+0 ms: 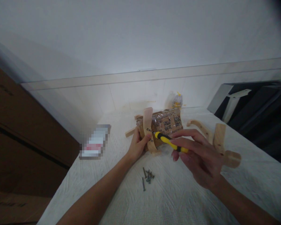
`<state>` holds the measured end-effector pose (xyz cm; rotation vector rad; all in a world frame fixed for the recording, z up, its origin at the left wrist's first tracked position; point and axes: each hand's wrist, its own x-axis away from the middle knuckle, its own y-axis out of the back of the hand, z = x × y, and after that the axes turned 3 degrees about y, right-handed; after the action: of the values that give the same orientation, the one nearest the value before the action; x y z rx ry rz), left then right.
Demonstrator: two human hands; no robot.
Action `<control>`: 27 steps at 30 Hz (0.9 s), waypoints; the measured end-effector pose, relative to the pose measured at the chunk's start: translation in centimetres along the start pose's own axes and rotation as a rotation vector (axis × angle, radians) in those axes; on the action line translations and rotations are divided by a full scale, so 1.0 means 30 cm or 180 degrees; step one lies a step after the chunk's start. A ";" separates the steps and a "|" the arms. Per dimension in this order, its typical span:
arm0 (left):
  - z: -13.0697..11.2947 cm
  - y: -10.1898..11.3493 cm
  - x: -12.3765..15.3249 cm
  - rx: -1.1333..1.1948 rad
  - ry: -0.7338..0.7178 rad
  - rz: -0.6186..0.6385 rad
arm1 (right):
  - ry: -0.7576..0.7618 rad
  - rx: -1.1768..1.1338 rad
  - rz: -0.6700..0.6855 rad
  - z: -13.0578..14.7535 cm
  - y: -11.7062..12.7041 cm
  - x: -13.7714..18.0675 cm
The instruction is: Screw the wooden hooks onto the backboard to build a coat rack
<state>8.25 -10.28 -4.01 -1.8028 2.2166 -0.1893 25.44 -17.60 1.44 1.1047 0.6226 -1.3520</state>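
Note:
My right hand (199, 153) is closed around a yellow and black screwdriver (170, 141). Its tip points left, at the screws on a curved pale wooden piece (148, 120). My left hand (138, 144) grips that wooden piece from the left, thumb across its front near the screwdriver's tip; its other fingers are mostly hidden. Behind the wood lies a brown taped box (170, 122) with dark printed characters. A small pile of loose screws (149, 176) rests on the white cloth nearer to me.
Several pale wooden pieces (219, 137) lie right of my right hand. A phone (95, 142), blurred out, is at the left. A clear bag with yellow bits (177, 100) sits against the wall. Cardboard (25, 131) borders the left; a dark panel (259, 115) with a metal bracket stands right.

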 end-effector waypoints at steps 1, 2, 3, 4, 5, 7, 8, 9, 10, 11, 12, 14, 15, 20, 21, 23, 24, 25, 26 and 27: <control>0.001 0.000 0.000 -0.0001 0.0033 0.0007 | 0.0001 -0.0073 0.0070 0.000 0.002 0.000; 0.001 0.000 0.000 -0.0018 0.0047 0.0011 | 0.0025 -0.0086 0.0099 0.000 0.003 -0.001; 0.001 0.000 0.000 -0.0054 0.0039 0.0009 | 0.0068 -0.0039 0.0089 -0.001 0.004 -0.002; 0.000 -0.001 0.000 -0.0088 0.0012 -0.0004 | 0.0122 0.0057 0.0064 -0.002 0.005 -0.003; -0.001 -0.002 0.000 -0.0117 -0.0019 -0.0017 | 0.0186 0.0167 0.0014 -0.003 0.004 -0.005; -0.003 -0.003 -0.001 -0.0162 -0.0069 -0.0042 | 0.0286 0.0333 -0.0139 -0.005 0.000 -0.007; -0.004 -0.004 -0.001 -0.0193 -0.0090 -0.0057 | 0.0310 0.0372 -0.0255 -0.006 -0.003 -0.006; -0.004 -0.004 -0.001 -0.0229 -0.0113 -0.0077 | 0.0289 0.0383 -0.0380 -0.008 -0.008 -0.004; -0.004 -0.004 -0.002 -0.0270 -0.0127 -0.0086 | 0.0235 0.0376 -0.0503 -0.010 -0.013 -0.001; -0.004 -0.003 -0.002 -0.0310 -0.0137 -0.0088 | 0.0158 0.0364 -0.0596 -0.012 -0.019 0.003; -0.003 -0.002 -0.002 -0.0340 -0.0142 -0.0083 | 0.0087 0.0348 -0.0639 -0.015 -0.024 0.007; -0.001 0.001 -0.003 -0.0355 -0.0161 -0.0077 | 0.0042 0.0271 -0.0649 -0.018 -0.032 0.013; 0.001 0.002 -0.003 -0.0352 -0.0168 -0.0074 | 0.0059 0.0205 -0.0654 -0.018 -0.036 0.015; 0.005 0.006 -0.003 -0.0279 -0.0128 -0.0072 | 0.0095 0.0268 -0.0519 -0.008 -0.031 0.008; 0.005 0.006 -0.004 -0.0266 -0.0126 -0.0078 | 0.0109 0.0293 -0.0403 -0.006 -0.026 0.006; 0.004 0.006 -0.005 -0.0220 -0.0119 -0.0073 | 0.0126 0.0187 -0.0146 -0.004 -0.012 0.001; 0.004 0.006 -0.005 -0.0185 -0.0112 -0.0064 | 0.0119 0.0083 -0.0011 -0.004 -0.005 -0.001; 0.003 0.006 -0.006 -0.0157 -0.0097 -0.0053 | 0.0111 0.0001 0.0126 -0.005 0.002 -0.003; 0.002 0.006 -0.006 -0.0146 -0.0085 -0.0055 | 0.0103 -0.0044 0.0224 -0.007 0.008 -0.004; 0.001 0.005 -0.006 -0.0153 -0.0075 -0.0062 | 0.0113 -0.0041 0.0264 -0.010 0.012 -0.005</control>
<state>8.16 -10.06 -4.06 -1.8425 2.2062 -0.1192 25.83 -17.32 1.54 1.1343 0.6043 -1.2581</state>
